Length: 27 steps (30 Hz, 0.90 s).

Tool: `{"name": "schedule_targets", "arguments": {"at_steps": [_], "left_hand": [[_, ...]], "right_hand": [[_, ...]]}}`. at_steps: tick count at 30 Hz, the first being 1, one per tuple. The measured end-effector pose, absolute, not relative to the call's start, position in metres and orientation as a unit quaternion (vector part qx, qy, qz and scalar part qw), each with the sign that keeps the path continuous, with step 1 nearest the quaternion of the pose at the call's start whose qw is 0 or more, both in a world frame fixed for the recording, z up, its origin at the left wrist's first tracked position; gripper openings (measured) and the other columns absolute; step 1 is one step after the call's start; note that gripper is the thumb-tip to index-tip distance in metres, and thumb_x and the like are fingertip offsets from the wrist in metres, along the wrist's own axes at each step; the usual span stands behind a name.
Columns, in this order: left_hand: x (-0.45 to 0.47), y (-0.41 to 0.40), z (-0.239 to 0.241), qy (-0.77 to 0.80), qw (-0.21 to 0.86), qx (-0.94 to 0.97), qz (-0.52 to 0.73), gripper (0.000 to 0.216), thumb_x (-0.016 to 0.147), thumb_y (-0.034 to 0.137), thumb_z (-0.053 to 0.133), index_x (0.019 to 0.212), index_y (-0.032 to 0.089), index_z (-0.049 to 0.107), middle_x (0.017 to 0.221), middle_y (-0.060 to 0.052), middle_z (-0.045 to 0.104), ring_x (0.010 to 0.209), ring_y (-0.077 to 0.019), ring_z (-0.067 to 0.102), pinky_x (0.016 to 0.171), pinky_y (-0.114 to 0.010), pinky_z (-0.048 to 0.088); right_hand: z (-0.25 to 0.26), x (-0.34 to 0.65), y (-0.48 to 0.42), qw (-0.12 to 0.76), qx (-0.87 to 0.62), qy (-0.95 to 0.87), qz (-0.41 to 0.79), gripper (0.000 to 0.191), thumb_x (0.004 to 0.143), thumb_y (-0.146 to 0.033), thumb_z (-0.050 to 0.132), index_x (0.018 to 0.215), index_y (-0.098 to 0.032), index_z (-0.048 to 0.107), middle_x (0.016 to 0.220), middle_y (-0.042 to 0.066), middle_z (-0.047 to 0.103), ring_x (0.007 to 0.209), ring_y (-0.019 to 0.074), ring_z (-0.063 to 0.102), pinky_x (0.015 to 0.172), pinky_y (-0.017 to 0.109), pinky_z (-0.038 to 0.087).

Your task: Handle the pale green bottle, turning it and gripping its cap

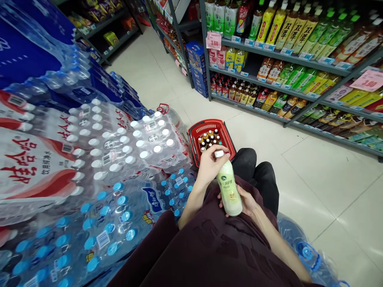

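Note:
A pale green drink bottle (228, 187) with a white cap leans in front of my body. Around its neck, just below the cap, the fingers of my left hand (209, 161) are closed. My right hand (247, 202) grips the lower part of the bottle from the right and behind, with some fingers hidden by it. Beyond the bottle, on the floor, stands a red shopping basket (206, 124) that has several small capped bottles (211, 137) inside.
Shrink-wrapped water packs with white caps (152, 137) and blue caps (119, 215) are stacked on my left. Shelves of bottled drinks (287, 52) run along the right. A large water jug (306, 251) is by my right side. Tiled floor (305, 175) lies between.

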<state>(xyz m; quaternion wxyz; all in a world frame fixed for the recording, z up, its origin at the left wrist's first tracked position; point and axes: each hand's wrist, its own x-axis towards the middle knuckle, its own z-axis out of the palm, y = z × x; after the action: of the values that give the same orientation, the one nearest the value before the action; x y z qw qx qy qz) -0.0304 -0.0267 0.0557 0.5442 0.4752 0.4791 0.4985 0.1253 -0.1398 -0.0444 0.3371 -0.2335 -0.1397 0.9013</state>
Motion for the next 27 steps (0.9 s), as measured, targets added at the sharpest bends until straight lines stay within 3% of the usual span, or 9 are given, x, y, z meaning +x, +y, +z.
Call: {"name": "schedule_targets", "arguments": {"at_steps": [3, 8, 11, 15, 22, 25, 27], "left_hand": [[-0.031, -0.026, 0.057, 0.481, 0.544, 0.483, 0.490, 0.025, 0.076, 0.033, 0.081, 0.092, 0.017, 0.071, 0.098, -0.007, 0.073, 0.089, -0.0185, 0.067, 0.079, -0.029, 0.054], [-0.032, -0.024, 0.061, 0.472, 0.575, 0.482, 0.463, 0.037, 0.082, 0.039, 0.076, 0.112, 0.019, 0.067, 0.113, -0.010, 0.073, 0.096, -0.0208, 0.071, 0.085, -0.032, 0.055], [-0.036, -0.023, 0.063, 0.509, 0.537, 0.540, 0.401, 0.038, 0.087, 0.044, 0.070, 0.116, 0.019, 0.068, 0.114, -0.010, 0.074, 0.099, -0.0222, 0.070, 0.085, -0.031, 0.055], [-0.042, -0.016, 0.069, 0.550, 0.437, 0.625, 0.340, 0.035, 0.090, 0.048, 0.063, 0.110, 0.021, 0.069, 0.113, -0.008, 0.074, 0.102, -0.0237, 0.069, 0.087, -0.031, 0.054], [-0.039, -0.002, 0.107, 0.510, 0.364, 0.752, 0.207, 0.035, 0.087, 0.057, 0.057, 0.085, 0.024, 0.066, 0.091, -0.003, 0.070, 0.085, -0.0238, 0.066, 0.082, -0.032, 0.055], [-0.038, 0.003, 0.122, 0.491, 0.353, 0.781, 0.157, 0.031, 0.077, 0.058, 0.064, 0.078, 0.027, 0.068, 0.089, -0.002, 0.071, 0.087, -0.0262, 0.067, 0.081, -0.034, 0.056], [-0.037, 0.007, 0.127, 0.495, 0.331, 0.792, 0.134, 0.031, 0.062, 0.058, 0.073, 0.077, 0.031, 0.070, 0.093, -0.002, 0.073, 0.095, -0.0312, 0.068, 0.085, -0.040, 0.057]], "right_hand": [[-0.043, 0.121, -0.141, 0.406, -0.261, -0.140, 0.864, 0.056, 0.081, -0.048, 0.077, 0.125, -0.025, 0.051, 0.106, 0.008, 0.074, 0.082, 0.0235, 0.075, 0.072, 0.042, 0.063], [-0.036, 0.118, -0.135, 0.469, -0.280, -0.153, 0.824, 0.054, 0.075, -0.049, 0.084, 0.111, -0.024, 0.054, 0.096, 0.004, 0.074, 0.075, 0.0215, 0.074, 0.072, 0.040, 0.063], [-0.037, 0.117, -0.131, 0.494, -0.286, -0.168, 0.803, 0.055, 0.073, -0.049, 0.086, 0.109, -0.023, 0.053, 0.091, 0.003, 0.073, 0.072, 0.0202, 0.074, 0.070, 0.037, 0.062], [-0.046, 0.112, -0.126, 0.519, -0.292, -0.169, 0.785, 0.055, 0.073, -0.051, 0.085, 0.107, -0.022, 0.054, 0.085, 0.002, 0.072, 0.068, 0.0195, 0.072, 0.063, 0.033, 0.060], [-0.086, 0.102, -0.117, 0.551, -0.219, -0.176, 0.786, 0.055, 0.067, -0.057, 0.084, 0.103, -0.023, 0.059, 0.079, 0.001, 0.070, 0.055, 0.0165, 0.065, 0.052, 0.027, 0.049], [-0.113, 0.097, -0.108, 0.561, -0.223, -0.220, 0.766, 0.060, 0.056, -0.062, 0.088, 0.097, -0.025, 0.064, 0.071, -0.002, 0.067, 0.055, 0.0149, 0.061, 0.055, 0.026, 0.044], [-0.122, 0.096, -0.102, 0.578, -0.247, -0.247, 0.737, 0.059, 0.049, -0.067, 0.087, 0.088, -0.028, 0.065, 0.066, -0.004, 0.064, 0.054, 0.0150, 0.059, 0.053, 0.025, 0.041]]}}
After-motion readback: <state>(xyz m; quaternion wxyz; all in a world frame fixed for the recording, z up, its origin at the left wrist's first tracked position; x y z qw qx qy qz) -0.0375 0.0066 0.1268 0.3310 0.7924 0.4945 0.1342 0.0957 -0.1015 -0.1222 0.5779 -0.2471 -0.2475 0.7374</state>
